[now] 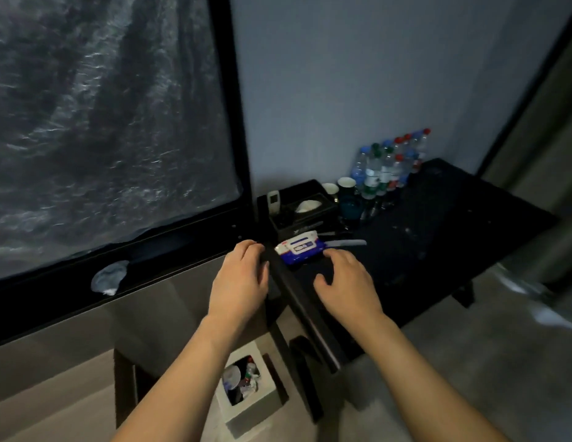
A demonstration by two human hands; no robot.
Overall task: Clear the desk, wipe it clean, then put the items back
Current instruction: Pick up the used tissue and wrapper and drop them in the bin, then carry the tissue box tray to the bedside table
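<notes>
A black desk runs from centre to right, its surface speckled with dust. On its near left end lies a blue-and-white pack of wet wipes, with a pale comb beside it. My right hand hovers just in front of the pack, fingers loosely bent, holding nothing. My left hand hangs left of the desk's corner, fingers relaxed and empty. Behind the pack stands a black tissue box with a small white remote at its left.
Two cups and several water bottles cluster at the desk's back by the wall. A large screen fills the left, with a crumpled grey cloth on its ledge. A white waste bin with rubbish stands on the floor below.
</notes>
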